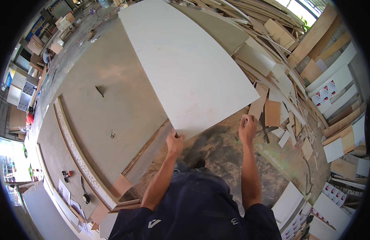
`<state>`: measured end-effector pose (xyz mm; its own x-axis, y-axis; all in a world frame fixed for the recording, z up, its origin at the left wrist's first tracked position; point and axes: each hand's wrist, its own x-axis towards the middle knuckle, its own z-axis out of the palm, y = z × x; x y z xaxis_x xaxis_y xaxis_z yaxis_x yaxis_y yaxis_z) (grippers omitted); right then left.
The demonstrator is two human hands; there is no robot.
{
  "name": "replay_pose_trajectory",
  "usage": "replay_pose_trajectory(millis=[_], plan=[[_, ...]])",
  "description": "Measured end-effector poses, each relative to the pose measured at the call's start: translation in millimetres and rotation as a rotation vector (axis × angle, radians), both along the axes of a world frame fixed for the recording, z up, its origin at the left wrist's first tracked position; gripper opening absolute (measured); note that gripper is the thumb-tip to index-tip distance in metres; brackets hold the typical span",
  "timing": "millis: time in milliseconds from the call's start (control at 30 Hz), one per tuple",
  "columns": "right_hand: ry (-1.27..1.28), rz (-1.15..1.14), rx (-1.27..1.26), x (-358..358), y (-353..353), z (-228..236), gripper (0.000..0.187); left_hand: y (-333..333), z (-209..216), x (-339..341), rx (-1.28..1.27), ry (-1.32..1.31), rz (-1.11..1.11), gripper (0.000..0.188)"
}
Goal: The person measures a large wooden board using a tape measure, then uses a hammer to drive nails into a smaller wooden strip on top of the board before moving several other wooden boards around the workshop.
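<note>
A large white board point(193, 72) lies lengthwise away from me, partly over a broad greyish-brown sheet surface point(113, 80). My left hand point(175, 144) is closed at the board's near left corner, its fingertips on the edge; the hand covers the corner itself. Just off the near right part of the board, my right hand point(247, 130) is raised with its fingers curled in. A small gap shows between its fingertips and the board's edge, and no object is visible in it.
Wood offcuts point(273, 114) and strips are heaped to the right. On the sheet's left lie a long raised strip point(75, 150), a tape measure point(86, 197) and a small dark stick point(99, 91). White boards point(289, 202) stand at lower right. A person point(46, 55) is far left.
</note>
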<state>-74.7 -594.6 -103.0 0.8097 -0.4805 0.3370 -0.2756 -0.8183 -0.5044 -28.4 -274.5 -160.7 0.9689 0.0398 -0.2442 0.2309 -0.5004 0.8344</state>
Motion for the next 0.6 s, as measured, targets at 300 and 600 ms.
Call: replay_pose_trajectory(millis=[300, 600], plan=[[0.181, -0.158, -0.218, 104.8, -106.3, -39.5, 0.042, -29.4, 6.4, -17.0, -0.139, -0.012, 0.215, 0.049], [0.085, -0.070, 0.052, 189.9, -158.9, -48.8, 0.015, -27.4, 2.4, -24.5, -0.126, 0.104, 0.324, 0.052]])
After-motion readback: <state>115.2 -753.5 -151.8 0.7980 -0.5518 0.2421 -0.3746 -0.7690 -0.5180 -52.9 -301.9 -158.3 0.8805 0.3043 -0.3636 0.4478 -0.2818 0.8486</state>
